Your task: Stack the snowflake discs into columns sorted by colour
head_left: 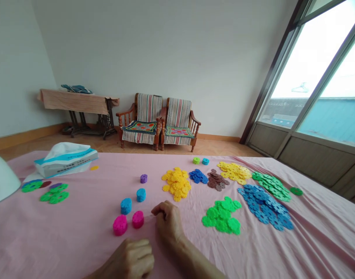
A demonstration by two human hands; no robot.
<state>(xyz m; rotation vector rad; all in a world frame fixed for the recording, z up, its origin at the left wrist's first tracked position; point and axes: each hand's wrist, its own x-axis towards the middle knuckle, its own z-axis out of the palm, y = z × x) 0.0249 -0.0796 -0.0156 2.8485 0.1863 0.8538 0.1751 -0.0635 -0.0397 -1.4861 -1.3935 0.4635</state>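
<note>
My right hand [168,221] rests on the pink cloth with its fingers curled in and nothing visible in them. Below and to its left, my left hand [132,257] lies loosely closed, its palm side hidden. Left of my right hand stand two pink stacks of flower-shaped discs, one nearer [120,225] and one closer to the hand [138,219]. Behind them are two blue disc stacks, a left one [126,206] and a right one [140,195]. A small purple stack [143,178] stands farther back. Neither hand touches a stack.
Loose disc piles lie to the right: yellow [177,184], bright green [222,216], dark blue [198,176], brown [217,180], large blue [266,206] and green [272,186]. Small lime [196,160] and blue [205,161] stacks stand behind. At left are a tissue pack [67,164] and scattered discs [54,197].
</note>
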